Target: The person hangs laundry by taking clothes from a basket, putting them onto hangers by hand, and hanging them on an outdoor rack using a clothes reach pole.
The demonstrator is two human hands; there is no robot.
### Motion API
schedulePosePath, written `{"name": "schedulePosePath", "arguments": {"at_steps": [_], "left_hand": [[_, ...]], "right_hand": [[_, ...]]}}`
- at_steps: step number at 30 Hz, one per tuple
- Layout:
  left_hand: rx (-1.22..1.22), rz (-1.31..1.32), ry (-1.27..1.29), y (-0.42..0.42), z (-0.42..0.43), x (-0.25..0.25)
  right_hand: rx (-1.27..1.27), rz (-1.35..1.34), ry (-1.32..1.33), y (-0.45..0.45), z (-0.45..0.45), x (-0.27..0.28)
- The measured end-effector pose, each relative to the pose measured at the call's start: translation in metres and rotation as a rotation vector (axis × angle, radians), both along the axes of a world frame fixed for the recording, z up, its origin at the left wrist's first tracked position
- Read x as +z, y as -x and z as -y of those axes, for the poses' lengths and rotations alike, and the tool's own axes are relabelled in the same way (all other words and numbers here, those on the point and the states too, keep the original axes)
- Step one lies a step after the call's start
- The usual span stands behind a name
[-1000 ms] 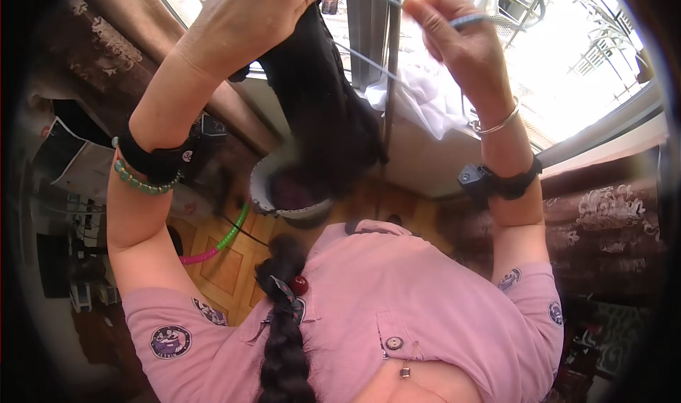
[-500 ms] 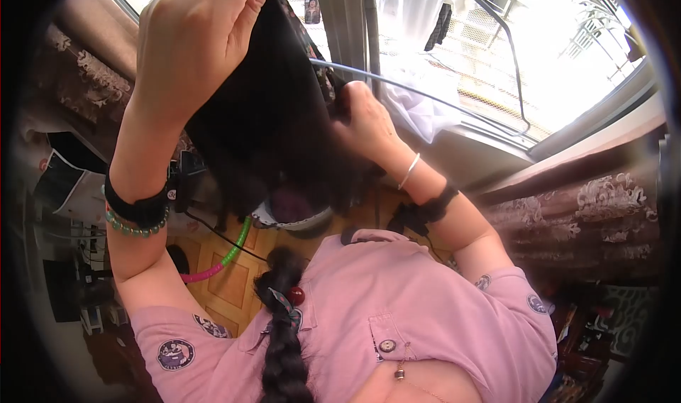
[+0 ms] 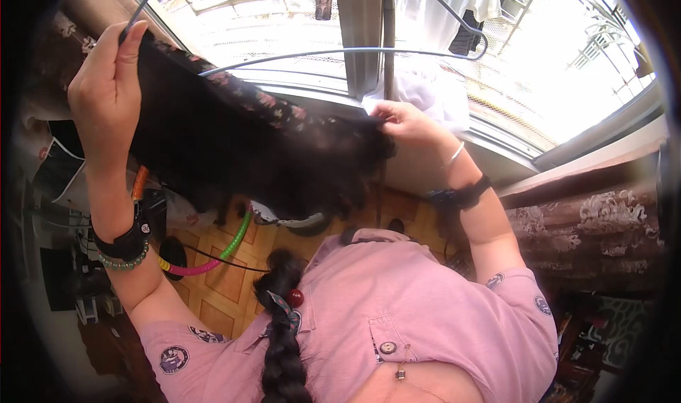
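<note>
A black garment with a floral-print edge [image 3: 234,147] stretches sideways between my two hands. At its left end my left hand [image 3: 110,84] is closed around the cloth and one arm of a blue-grey clothes hanger [image 3: 319,52]. The hanger's bar runs out of the garment to the right, above the floral edge, towards its bent far corner near the window. My right hand [image 3: 418,130] pinches the garment's other end between thumb and fingers. The lower folds of the black cloth are blurred, and my left fingertips are partly hidden behind the hand.
A bright window [image 3: 269,20] with bars lies ahead. White clothing [image 3: 454,2] hangs outside it. Below the garment are a pale basin [image 3: 298,222], a coloured hoop [image 3: 206,267] and a tiled floor [image 3: 213,304]. Patterned curtains [image 3: 589,208] flank the window.
My left hand has moved left and down with the hanger and cloth. My right hand has shifted right, and the garment is now spread wider, showing more of its floral edge.
</note>
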State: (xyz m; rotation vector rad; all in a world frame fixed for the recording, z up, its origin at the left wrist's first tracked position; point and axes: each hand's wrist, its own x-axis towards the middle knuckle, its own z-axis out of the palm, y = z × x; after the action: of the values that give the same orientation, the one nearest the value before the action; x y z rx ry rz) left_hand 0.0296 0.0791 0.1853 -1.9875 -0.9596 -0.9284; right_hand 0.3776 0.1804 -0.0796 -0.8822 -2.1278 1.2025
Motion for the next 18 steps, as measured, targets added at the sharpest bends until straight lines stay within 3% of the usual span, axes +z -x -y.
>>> {"name": "schedulePosePath", "arguments": {"at_steps": [1,4,5,7,9,12,15,17,18], "left_hand": [[0.004,0.0,0.001,0.004,0.002,0.0],[0.038,0.001,-0.032,0.017,0.008,-0.003],[0.073,0.007,-0.03,0.022,0.01,-0.005],[0.11,0.015,-0.029,0.032,0.013,-0.007],[0.145,0.037,-0.038,0.039,0.014,-0.008],[0.132,0.059,-0.036,0.045,0.017,-0.009],[0.187,0.039,-0.027,0.053,0.021,-0.01],[0.271,0.054,0.026,0.06,0.026,-0.011],[0.357,0.065,0.08,0.062,0.029,-0.011]], "right_hand": [[0.004,0.0,0.001,0.001,0.002,0.009],[-0.086,-0.475,0.607,0.003,-0.001,0.016],[-0.084,-0.47,0.607,0.005,0.001,0.022],[-0.073,-0.615,0.473,0.011,0.009,0.044],[-0.058,-0.565,0.338,0.011,0.013,0.056],[-0.057,0.112,-0.249,0.011,0.029,0.08],[-0.184,0.316,-0.468,0.021,0.036,0.082],[-0.203,0.272,-0.449,0.021,0.029,0.072],[-0.263,0.178,-0.59,0.019,0.018,0.059]]}}
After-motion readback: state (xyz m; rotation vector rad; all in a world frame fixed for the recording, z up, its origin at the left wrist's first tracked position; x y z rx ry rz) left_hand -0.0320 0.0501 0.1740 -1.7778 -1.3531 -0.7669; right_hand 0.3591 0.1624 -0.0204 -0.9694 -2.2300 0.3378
